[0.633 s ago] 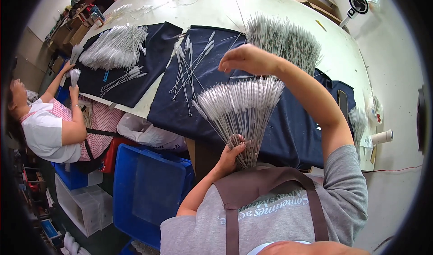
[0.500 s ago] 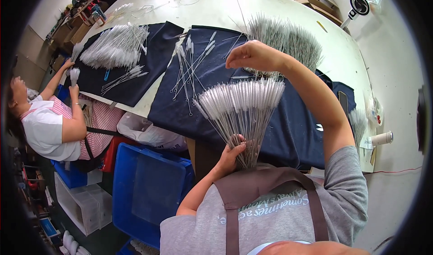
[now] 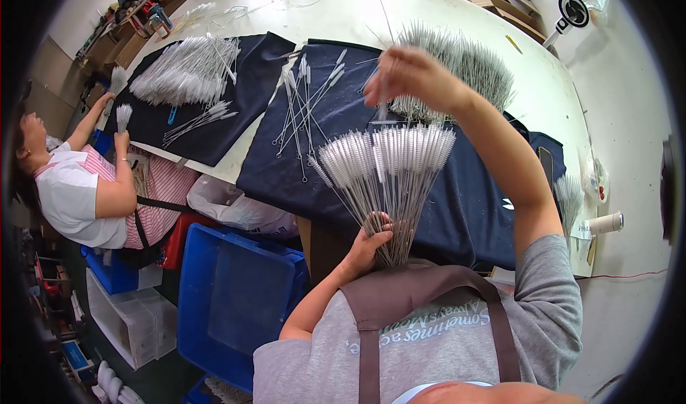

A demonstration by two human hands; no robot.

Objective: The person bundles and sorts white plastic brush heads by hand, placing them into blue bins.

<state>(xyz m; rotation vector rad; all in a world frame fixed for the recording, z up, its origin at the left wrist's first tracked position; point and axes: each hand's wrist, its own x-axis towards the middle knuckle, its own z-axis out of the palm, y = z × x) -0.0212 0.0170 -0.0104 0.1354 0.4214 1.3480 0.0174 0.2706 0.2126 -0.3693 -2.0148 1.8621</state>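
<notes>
My left hand (image 3: pixel 371 236) is closed round the lower wire stems of a fanned bundle of thin brushes (image 3: pixel 414 154), held upright against my apron. Their white bristle heads spread out at the top. One head near the middle stands slightly apart from the others. Above the bundle, my right hand (image 3: pixel 414 79) is raised with the fingers bent downward. Motion smears those fingers, and a pale streak shows below them; whether they grip a brush is unclear. Behind that hand stands a dense mass of similar brushes (image 3: pixel 471 65). Several loose brushes (image 3: pixel 307 104) lie on the dark cloth (image 3: pixel 279 168) to the left.
At the left, another person (image 3: pixel 78 197) holds small brush bunches in both hands. A large brush pile (image 3: pixel 186 68) lies on the cloth there. Blue bins (image 3: pixel 236 304) stand below the table's front edge. A phone (image 3: pixel 545 162), a fan (image 3: pixel 572 10) and a white cylinder (image 3: pixel 606 223) are on the right.
My right hand has shifted slightly and become blurred, with a pale streak now below its fingers. One bristle head now stands out in the bundle's middle. My left hand keeps its grip.
</notes>
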